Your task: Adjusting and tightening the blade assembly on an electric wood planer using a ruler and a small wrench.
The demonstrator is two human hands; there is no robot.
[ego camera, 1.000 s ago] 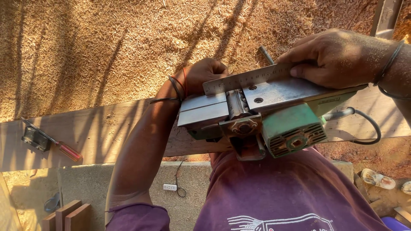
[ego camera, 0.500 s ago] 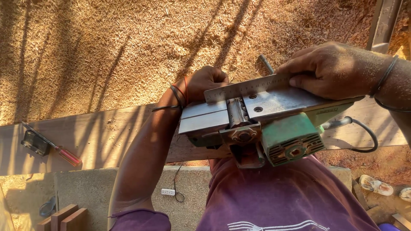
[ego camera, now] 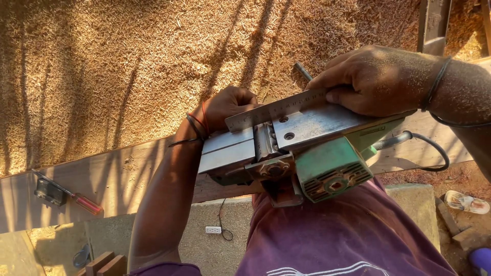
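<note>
An upturned green electric planer is held against the body above a wooden plank. A steel ruler is laid along its far sole edge. Compared with earlier, little has shifted. The right hand is pressed closed on the ruler; the left hand is curled closed round the planer's far side.

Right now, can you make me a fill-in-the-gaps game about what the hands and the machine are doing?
1. The right hand presses a metal ____ onto the planer's flat sole.
2. The upside-down electric planer has a ____ coloured motor housing.
3. On the wooden plank, far left, lies a screwdriver with a ____ handle.
4. The left hand wears bands on its ____.

Missing words: ruler; green; red; wrist
</note>
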